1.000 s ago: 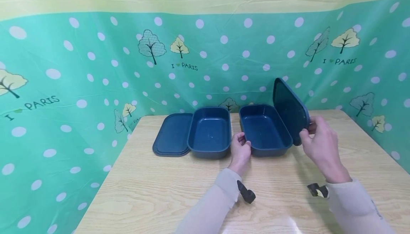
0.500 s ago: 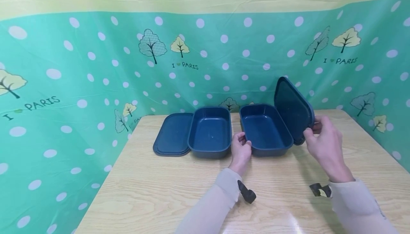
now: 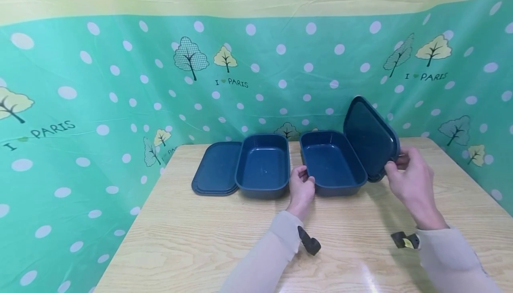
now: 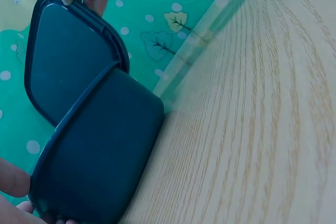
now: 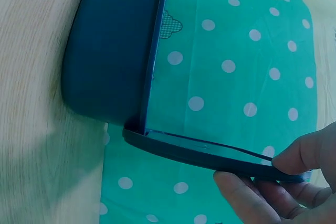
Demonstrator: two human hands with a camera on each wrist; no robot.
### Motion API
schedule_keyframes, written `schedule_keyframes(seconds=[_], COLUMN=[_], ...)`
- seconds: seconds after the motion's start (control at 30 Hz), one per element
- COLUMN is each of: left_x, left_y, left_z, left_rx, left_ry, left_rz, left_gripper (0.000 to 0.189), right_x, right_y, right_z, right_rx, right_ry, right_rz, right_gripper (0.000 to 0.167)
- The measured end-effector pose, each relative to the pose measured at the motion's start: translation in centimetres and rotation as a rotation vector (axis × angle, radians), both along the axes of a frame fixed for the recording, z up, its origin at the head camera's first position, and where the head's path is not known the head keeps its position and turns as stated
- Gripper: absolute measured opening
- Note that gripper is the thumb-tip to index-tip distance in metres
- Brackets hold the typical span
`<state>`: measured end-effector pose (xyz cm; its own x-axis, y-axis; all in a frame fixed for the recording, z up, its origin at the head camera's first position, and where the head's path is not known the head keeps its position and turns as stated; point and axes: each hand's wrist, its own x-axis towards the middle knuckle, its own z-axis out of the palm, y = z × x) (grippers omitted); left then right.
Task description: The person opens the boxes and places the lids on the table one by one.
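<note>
Two dark blue plastic food containers with rounded corners stand uncovered on the table. At the near left corner of the right container (image 3: 334, 190), my left hand (image 3: 301, 192) grips the wall, thumb (image 4: 14, 178) up by the rim and fingertips low on the side. My right hand (image 3: 413, 184) pinches the edge of a matching lid (image 3: 370, 139), thumb on one face and fingers on the other. This lid stands tilted outward along the container's right side, its lower edge at the rim (image 5: 152, 61) in the right wrist view.
The left container (image 3: 262, 168) stands beside my left hand, its inside bare. Another lid (image 3: 218, 168) lies flat against its left side. A green dotted cloth (image 3: 256, 83) hangs behind the wooden table (image 3: 192, 239).
My right hand has moved a little to the right, swinging the lid further outward from the right container. The left hand and both containers have stayed put.
</note>
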<state>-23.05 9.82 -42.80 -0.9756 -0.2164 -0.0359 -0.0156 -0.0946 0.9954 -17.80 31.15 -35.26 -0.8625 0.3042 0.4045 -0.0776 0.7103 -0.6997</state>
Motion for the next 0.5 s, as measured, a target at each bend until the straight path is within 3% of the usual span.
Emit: schedule_keyframes(seconds=[0.5], left_x=[-0.09], left_y=[-0.02], left_z=[-0.06], left_rx=[0.01], left_ry=[-0.001], left_rz=[-0.002], left_gripper=[0.033], right_x=[0.11], right_y=[0.82], right_z=[-0.19], right_rx=[-0.028], right_ry=[-0.036], right_rz=[-0.042], right_gripper=[0.041])
